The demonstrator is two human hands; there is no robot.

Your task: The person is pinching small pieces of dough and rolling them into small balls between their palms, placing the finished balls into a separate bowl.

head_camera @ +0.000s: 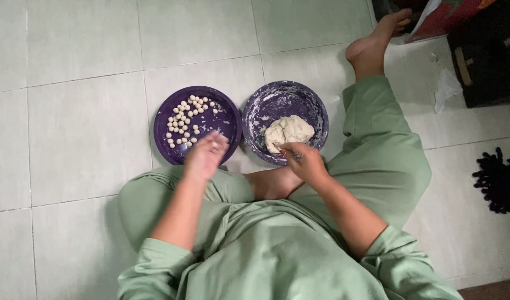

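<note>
Your right hand is pinching the near edge of the dough in the right plate. Your left hand is hovering blurred over the left plate beside the balls; its grip cannot be determined.

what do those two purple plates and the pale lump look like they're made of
The two round purple plates look like glossy plastic or melamine: even colour, soft sheen, thin rims. The pale lump looks like soft matte dough, with an uneven surface and white floury smears around it.
</note>
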